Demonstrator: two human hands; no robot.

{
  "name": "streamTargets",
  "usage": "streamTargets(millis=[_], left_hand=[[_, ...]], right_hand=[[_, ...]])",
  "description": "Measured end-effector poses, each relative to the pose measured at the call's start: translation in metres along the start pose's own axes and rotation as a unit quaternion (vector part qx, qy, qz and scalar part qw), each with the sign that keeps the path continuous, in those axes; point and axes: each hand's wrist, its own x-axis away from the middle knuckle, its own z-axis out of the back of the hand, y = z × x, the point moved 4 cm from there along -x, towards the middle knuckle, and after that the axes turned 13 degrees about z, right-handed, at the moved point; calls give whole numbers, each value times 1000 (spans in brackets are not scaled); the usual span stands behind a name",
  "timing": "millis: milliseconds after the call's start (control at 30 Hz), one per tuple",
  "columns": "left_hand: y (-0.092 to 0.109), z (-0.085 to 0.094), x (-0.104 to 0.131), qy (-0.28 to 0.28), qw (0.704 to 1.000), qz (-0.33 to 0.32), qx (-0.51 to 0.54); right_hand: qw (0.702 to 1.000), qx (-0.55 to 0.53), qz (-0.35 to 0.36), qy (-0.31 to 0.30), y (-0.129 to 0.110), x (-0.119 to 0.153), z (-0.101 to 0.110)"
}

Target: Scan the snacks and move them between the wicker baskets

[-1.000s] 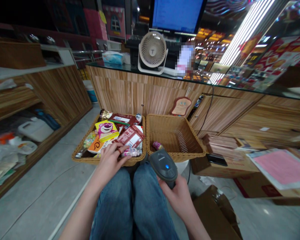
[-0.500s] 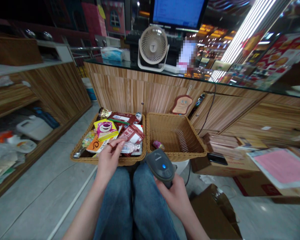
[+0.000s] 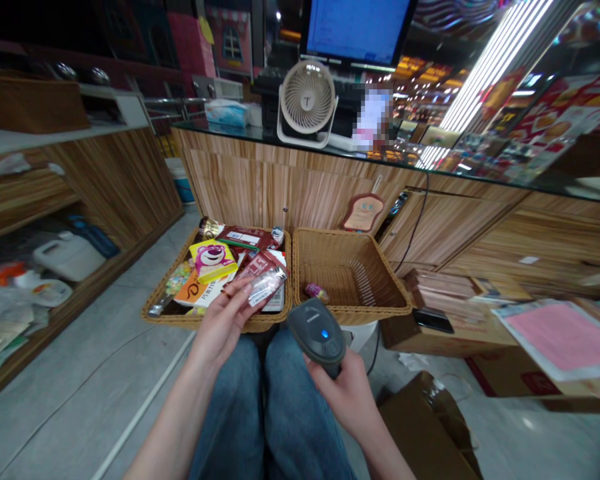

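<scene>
Over the front right part of the left wicker basket (image 3: 153,303), my left hand (image 3: 226,321) pinches a small clear packet with a white barcode label (image 3: 267,287), tilted upward to the right. Below it lie brown chocolate packages (image 3: 245,235), a yellow pack with a pink bear face (image 3: 213,261), an orange and white box (image 3: 193,291) and other sweets. My right hand (image 3: 347,387) is wrapped round the handle of a dark grey barcode scanner (image 3: 316,333) with a lit blue light. Its head points toward the baskets. A small purple packet (image 3: 317,292) lies in the right wicker basket (image 3: 403,303).
Behind the baskets stands a wooden counter (image 3: 240,177) with a white fan (image 3: 307,100) and a monitor (image 3: 359,30). At right are cardboard boxes (image 3: 405,337), a black phone (image 3: 433,320) and a brown paper bag (image 3: 420,427). A wooden shelf (image 3: 115,180) stands at left.
My left hand has lifted the clear packet up off the pile and tilted it. The scanner in my right hand has shifted slightly left.
</scene>
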Motion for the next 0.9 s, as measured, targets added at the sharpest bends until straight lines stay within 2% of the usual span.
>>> streamTargets(millis=[100,200,500,700,900], left_hand=[[-1,0,1,-4,1000,4,-8],[-1,1,0,20,1000,3,-9],[4,-4,3,58,997,-38,-29],[3,0,0,64,995,-55,-58],[2,2,-2,67,996,-38,-42]], right_hand=[[1000,6,8,-1,-5,-1,0],[1000,7,25,-11,-12,-4,-1],[997,14,45,-64,-22,-8,-7],[997,0,48,-58,-25,-11,-8],[997,0,48,-61,-25,-10,-7]])
